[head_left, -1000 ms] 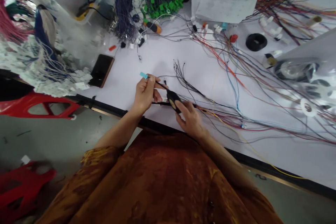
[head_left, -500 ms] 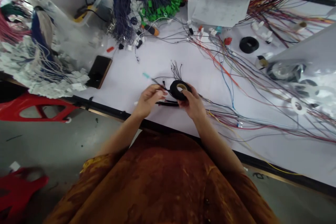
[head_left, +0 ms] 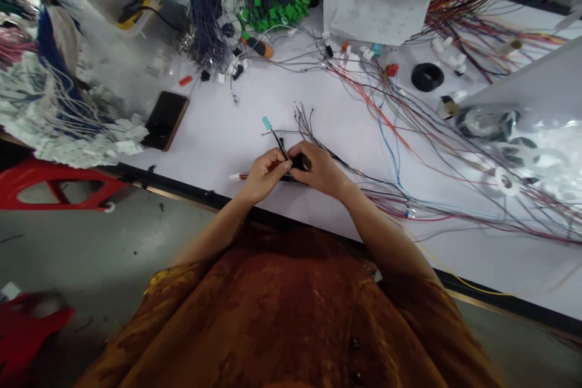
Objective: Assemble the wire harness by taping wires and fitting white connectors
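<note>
Dark cable [head_left: 278, 143], angled toward eleven o'clock, is pinched by the left hand's [head_left: 265, 176] fingers, and black roll [head_left: 299, 161] is grasped by the right hand [head_left: 324, 171]; loose wires [head_left: 307, 131] at one o'clock could be snagged by a wide swing.

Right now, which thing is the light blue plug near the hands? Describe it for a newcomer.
On the white table, find where the left hand and right hand meet. A dark wire pokes out past the left hand, with the light blue plug at its tip. Colour sets it apart from the white plug left of that hand.
</note>
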Demonstrator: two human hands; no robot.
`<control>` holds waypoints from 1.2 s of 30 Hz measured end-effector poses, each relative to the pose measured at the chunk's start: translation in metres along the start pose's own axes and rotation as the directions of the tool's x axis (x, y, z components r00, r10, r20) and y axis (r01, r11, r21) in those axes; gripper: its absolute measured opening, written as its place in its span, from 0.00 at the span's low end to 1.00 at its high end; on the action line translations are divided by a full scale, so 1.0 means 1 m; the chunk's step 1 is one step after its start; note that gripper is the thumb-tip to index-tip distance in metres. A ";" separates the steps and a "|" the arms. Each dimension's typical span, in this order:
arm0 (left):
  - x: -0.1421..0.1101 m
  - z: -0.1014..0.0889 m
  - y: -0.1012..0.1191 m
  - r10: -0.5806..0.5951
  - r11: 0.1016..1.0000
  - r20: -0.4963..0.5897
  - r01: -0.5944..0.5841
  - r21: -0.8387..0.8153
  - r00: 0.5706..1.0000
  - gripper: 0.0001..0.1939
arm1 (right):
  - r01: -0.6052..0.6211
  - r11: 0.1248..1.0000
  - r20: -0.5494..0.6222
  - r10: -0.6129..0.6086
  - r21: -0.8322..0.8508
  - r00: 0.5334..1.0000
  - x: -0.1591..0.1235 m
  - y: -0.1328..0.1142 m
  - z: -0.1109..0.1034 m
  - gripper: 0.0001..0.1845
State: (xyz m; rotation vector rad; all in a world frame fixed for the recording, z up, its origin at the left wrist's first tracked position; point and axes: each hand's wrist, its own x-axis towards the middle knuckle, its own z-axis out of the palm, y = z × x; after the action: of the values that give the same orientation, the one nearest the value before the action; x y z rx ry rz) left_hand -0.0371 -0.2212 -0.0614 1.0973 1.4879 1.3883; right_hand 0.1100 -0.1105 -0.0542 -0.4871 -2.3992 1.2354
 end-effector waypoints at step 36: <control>-0.020 -0.022 -0.018 -0.316 0.949 -0.427 0.278 -0.150 0.847 0.15 | -0.343 0.807 -0.230 0.262 -0.480 0.937 -0.112 0.034 -0.010 0.12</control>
State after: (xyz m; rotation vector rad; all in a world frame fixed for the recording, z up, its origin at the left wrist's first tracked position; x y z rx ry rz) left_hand -0.0535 -0.2475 -0.0778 0.4743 1.8147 1.5217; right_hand 0.2154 -0.1379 -0.0977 -1.1248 -2.5682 0.6034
